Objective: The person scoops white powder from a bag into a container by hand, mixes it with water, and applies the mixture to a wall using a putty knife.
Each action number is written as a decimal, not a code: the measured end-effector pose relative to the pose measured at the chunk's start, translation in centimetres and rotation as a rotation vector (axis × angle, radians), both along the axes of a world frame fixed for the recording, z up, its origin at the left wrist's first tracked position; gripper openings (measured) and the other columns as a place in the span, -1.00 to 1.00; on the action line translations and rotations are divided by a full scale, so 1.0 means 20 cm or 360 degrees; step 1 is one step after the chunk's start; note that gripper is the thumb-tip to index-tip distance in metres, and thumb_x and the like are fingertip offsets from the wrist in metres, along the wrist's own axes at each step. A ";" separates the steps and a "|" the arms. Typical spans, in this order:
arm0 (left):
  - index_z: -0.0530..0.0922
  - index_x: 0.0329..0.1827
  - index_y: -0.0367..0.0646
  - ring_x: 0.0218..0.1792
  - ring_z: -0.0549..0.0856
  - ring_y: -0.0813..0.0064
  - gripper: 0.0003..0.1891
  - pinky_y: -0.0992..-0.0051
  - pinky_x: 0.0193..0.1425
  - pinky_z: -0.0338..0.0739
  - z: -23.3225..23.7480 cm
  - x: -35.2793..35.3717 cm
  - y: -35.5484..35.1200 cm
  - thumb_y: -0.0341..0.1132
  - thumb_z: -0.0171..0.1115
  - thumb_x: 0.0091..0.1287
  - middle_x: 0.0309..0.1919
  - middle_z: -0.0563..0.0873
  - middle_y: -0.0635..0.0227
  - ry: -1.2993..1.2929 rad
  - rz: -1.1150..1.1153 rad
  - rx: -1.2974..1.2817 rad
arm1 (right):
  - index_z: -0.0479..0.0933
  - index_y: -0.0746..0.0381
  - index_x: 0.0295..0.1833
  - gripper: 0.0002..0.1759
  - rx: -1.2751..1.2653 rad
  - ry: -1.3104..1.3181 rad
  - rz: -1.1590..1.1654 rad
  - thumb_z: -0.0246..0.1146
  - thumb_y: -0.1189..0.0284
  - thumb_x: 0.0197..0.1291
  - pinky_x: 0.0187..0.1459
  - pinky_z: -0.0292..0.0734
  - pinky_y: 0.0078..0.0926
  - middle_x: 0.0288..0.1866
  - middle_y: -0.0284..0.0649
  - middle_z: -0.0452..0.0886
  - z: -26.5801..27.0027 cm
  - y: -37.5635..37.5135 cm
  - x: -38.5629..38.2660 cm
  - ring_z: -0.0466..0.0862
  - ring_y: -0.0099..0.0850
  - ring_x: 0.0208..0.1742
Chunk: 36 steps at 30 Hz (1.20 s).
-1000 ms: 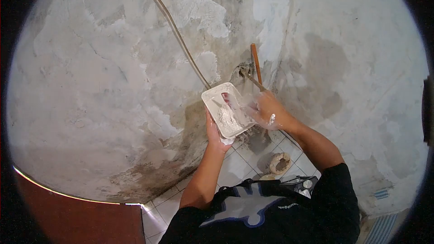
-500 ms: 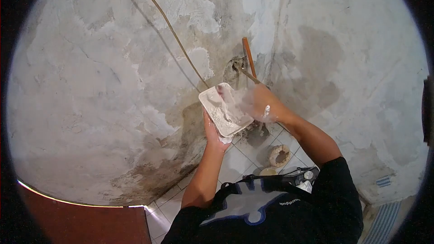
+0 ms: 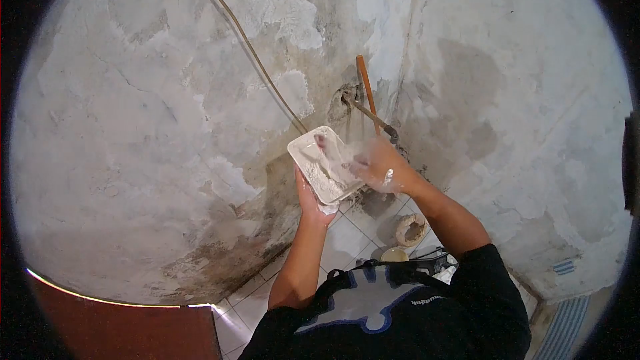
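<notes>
My left hand (image 3: 312,203) supports a shallow white tray (image 3: 293,149) from below and along its near left side. Inside the tray lies a pale, wet-looking paste (image 3: 321,175), rough and powdery toward the near end. Over the tray's right edge, my right hand (image 3: 385,165) is closed and smeared by motion. A blurred shape runs from its fingers toward the paste, too indistinct to name. White smears mark both hands. Just beyond the right hand, a pipe (image 3: 370,115) comes out of a ragged hole (image 3: 346,95) in the wall.
An orange-brown stick (image 3: 366,83) leans in the corner, and a thin rod or hose (image 3: 247,39) slants down the patchy left wall. On the tiled floor (image 3: 343,240) are a ring-shaped object (image 3: 411,229), a round pale container (image 3: 395,255) and dark items partly hidden by my body.
The tray and my left hand have shifted slightly left and down. My right hand has also moved slightly, uncovering more of the pipe; it remains blurred beside the tray.
</notes>
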<state>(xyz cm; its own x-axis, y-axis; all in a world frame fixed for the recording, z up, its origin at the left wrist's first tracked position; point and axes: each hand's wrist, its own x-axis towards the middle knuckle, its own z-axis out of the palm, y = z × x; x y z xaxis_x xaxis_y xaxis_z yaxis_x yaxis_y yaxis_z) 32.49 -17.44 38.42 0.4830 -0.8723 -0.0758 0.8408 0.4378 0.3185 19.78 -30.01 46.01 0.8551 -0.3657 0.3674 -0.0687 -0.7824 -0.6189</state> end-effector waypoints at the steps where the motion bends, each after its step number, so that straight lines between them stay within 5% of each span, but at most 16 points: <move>1: 0.32 0.46 0.01 0.29 0.52 0.14 -0.37 0.09 0.36 0.42 0.02 0.00 0.02 0.20 -0.18 0.49 0.34 0.49 0.25 -0.0028 -0.0024 -0.0045 | 0.53 0.44 -0.44 -0.62 -0.0018 0.0009 -0.0016 0.25 0.27 0.13 -0.24 0.42 0.03 -0.50 0.19 0.54 -0.01 -0.02 0.00 0.55 0.20 -0.38; 4: 0.32 0.45 -0.02 0.28 0.52 0.16 -0.36 0.10 0.36 0.43 0.08 -0.05 0.04 0.20 -0.18 0.49 0.33 0.49 0.25 -0.0036 -0.0069 -0.0041 | 0.54 0.43 -0.40 -0.63 0.0076 -0.0016 -0.0252 0.24 0.26 0.14 -0.23 0.41 0.04 -0.49 0.19 0.55 -0.01 -0.04 0.02 0.55 0.22 -0.37; 11: 0.32 0.45 -0.03 0.30 0.51 0.15 -0.40 0.06 0.40 0.38 -0.01 -0.04 0.07 0.13 -0.19 0.52 0.34 0.49 0.23 0.0018 -0.0089 0.0002 | 0.55 0.41 -0.40 -0.65 0.0064 -0.0151 -0.0012 0.19 0.29 0.18 -0.17 0.40 0.04 -0.45 0.17 0.57 -0.01 0.15 0.03 0.55 0.21 -0.34; 13: 0.31 0.46 0.00 0.28 0.52 0.17 -0.39 0.10 0.37 0.41 0.04 -0.05 0.11 0.17 -0.17 0.50 0.33 0.49 0.27 -0.0002 -0.0069 -0.0014 | 0.56 0.41 -0.40 -0.67 -0.0149 0.0110 0.0078 0.18 0.31 0.20 -0.13 0.39 0.03 -0.43 0.17 0.58 -0.05 0.12 0.00 0.56 0.19 -0.32; 20: 0.34 0.43 -0.01 0.24 0.55 0.22 -0.43 0.12 0.34 0.45 0.03 -0.08 0.15 0.13 -0.14 0.51 0.31 0.51 0.27 -0.0005 -0.0062 0.0161 | 0.58 0.40 -0.37 -0.67 -0.0160 0.0017 -0.0155 0.20 0.29 0.20 -0.12 0.41 0.02 -0.43 0.15 0.59 -0.07 0.19 0.06 0.58 0.16 -0.32; 23: 0.34 0.43 0.00 0.22 0.57 0.24 -0.43 0.14 0.30 0.49 0.02 -0.12 0.20 0.13 -0.11 0.51 0.31 0.51 0.27 0.0047 -0.0070 0.0153 | 0.59 0.36 -0.22 -0.69 0.0030 0.0277 -0.0193 0.22 0.28 0.23 -0.28 0.49 -0.12 -0.34 0.14 0.60 -0.05 0.30 0.06 0.58 0.13 -0.31; 26: 0.32 0.45 0.01 0.21 0.58 0.24 -0.41 0.14 0.29 0.51 -0.06 -0.09 0.24 0.15 -0.12 0.51 0.32 0.50 0.27 0.0064 -0.0120 0.0033 | 0.56 0.40 -0.36 -0.66 0.0166 -0.0097 0.0027 0.21 0.28 0.21 -0.18 0.42 0.01 -0.43 0.16 0.58 -0.13 0.35 0.02 0.58 0.16 -0.31; 28: 0.30 0.46 0.01 0.24 0.56 0.22 -0.40 0.13 0.32 0.48 -0.07 -0.09 0.27 0.15 -0.13 0.51 0.33 0.49 0.27 0.0109 -0.0100 0.0002 | 0.60 0.35 -0.20 -0.72 -0.0124 -0.0038 0.0000 0.22 0.30 0.23 -0.28 0.49 -0.16 -0.45 0.06 0.59 -0.16 0.32 -0.04 0.57 0.06 -0.42; 36: 0.33 0.44 -0.02 0.24 0.56 0.23 -0.42 0.17 0.34 0.46 -0.05 -0.15 0.34 0.14 -0.12 0.51 0.31 0.51 0.30 0.0090 -0.0078 0.0115 | 0.55 0.43 -0.36 -0.65 0.0216 0.0085 -0.0293 0.24 0.29 0.20 -0.31 0.44 -0.07 -0.48 0.12 0.58 -0.09 0.49 -0.08 0.58 0.12 -0.39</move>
<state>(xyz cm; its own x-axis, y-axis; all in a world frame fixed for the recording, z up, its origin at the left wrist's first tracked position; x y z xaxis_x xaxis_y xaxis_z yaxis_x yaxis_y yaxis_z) 29.41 -10.68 37.44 0.4332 -0.8860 -0.1653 0.8780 0.3734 0.2994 18.23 -20.25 44.29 0.7864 -0.5603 0.2600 -0.2380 -0.6633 -0.7095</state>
